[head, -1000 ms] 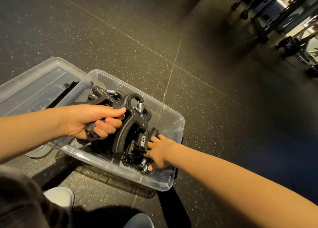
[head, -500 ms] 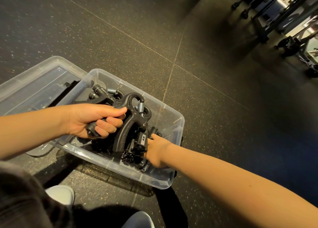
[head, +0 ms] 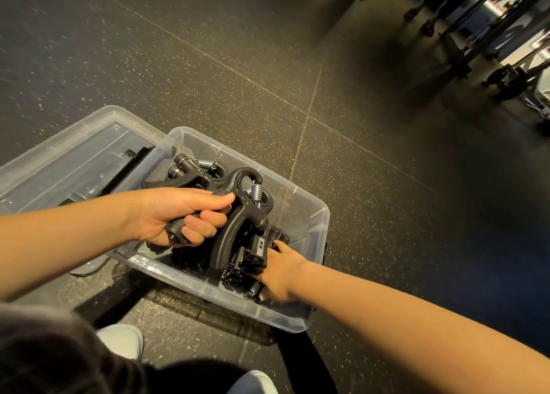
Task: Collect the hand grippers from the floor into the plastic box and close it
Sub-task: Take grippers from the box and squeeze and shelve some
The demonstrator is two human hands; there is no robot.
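Left hand (head: 178,215) fingers curled round hand gripper (head: 227,238) over plastic box (head: 309,224); right hand (head: 279,271) inside box, fingers' state unclear.

Left hand (head: 178,212): fingers curled round the handle of a hand gripper (head: 227,238); forearm extended.
Right hand (head: 281,271): arm extended forward and down; fingers mostly hidden.
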